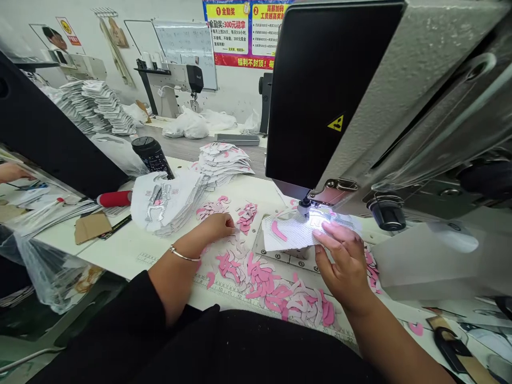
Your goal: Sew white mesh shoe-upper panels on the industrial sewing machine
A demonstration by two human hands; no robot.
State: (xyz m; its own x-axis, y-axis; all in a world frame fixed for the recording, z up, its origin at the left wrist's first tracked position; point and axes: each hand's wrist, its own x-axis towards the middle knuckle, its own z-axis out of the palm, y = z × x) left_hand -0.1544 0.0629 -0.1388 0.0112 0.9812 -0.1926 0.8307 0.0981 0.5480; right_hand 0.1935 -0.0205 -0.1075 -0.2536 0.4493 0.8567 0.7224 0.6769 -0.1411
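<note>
My right hand (344, 258) lies flat with fingers stretched out, pressing a white mesh fabric piece (294, 233) with a pink curved patch onto the plate under the sewing machine's needle (304, 208). My left hand (218, 225), a thin bracelet on its wrist, rests with fingers curled on the table among small pink and white cut pieces (256, 272); what its fingertips pinch is hidden. More pink pieces (247, 213) lie just beyond it.
The large grey sewing machine (400, 106) fills the right side. A pile of white fabric pieces (172, 200) and a taller stack (224, 160) lie to the left, by a dark cup (152, 154) and a red roller (114, 199). Another person's hand (12, 172) shows far left.
</note>
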